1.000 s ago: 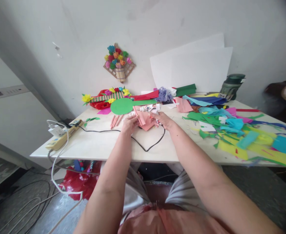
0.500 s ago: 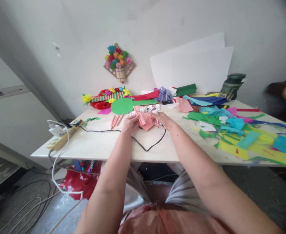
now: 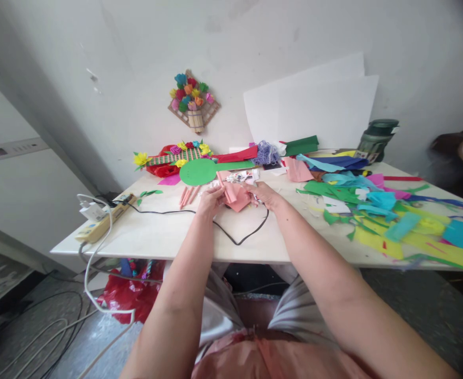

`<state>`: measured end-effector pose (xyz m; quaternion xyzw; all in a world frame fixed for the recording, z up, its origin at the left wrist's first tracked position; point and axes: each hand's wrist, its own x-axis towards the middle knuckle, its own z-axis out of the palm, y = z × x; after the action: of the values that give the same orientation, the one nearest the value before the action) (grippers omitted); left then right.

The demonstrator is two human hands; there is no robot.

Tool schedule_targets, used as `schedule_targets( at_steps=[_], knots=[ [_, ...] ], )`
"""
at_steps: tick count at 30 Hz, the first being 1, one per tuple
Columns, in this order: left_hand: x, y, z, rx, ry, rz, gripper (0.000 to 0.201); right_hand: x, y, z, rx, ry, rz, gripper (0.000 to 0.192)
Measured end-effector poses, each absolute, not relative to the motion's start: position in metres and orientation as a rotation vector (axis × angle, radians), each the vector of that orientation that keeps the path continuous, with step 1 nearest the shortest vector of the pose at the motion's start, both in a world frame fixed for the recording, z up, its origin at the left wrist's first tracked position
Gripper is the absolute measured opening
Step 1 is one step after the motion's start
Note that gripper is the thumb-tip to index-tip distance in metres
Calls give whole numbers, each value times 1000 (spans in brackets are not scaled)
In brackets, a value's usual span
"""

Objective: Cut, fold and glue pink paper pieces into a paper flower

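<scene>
My left hand (image 3: 212, 199) is closed on a piece of pink paper (image 3: 231, 192), partly folded or rolled, at the middle of the table. My right hand (image 3: 266, 195) is closed at the paper's right side, around what looks like a white glue gun (image 3: 255, 175), mostly hidden by the fingers. A black cord (image 3: 237, 243) loops from that hand across the table. Several thin pink paper rolls (image 3: 188, 196) lie left of my left hand. Just behind the hands are a round green paper piece (image 3: 197, 172) and a long green strip (image 3: 235, 165).
A yellow power strip (image 3: 107, 221) with a white charger (image 3: 92, 211) sits at the table's left edge. Coloured paper scraps (image 3: 377, 210) cover the right side. Behind them stands a dark green bottle (image 3: 378, 139). A flower-decorated piece (image 3: 176, 156) lies at the back left.
Almost nothing differs. Both hands stay at the pink paper, with only a very slight shift of the view.
</scene>
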<state>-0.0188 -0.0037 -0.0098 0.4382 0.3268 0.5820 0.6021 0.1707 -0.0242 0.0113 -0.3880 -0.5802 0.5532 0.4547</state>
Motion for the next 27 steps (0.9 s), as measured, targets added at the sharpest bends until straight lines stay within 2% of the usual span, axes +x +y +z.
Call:
schedule_targets(
  at_steps=[27],
  knots=[
    [-15,-12,-4,1013,773,1286,19,172,-17,5,-910,-1416,1301,46]
  ],
)
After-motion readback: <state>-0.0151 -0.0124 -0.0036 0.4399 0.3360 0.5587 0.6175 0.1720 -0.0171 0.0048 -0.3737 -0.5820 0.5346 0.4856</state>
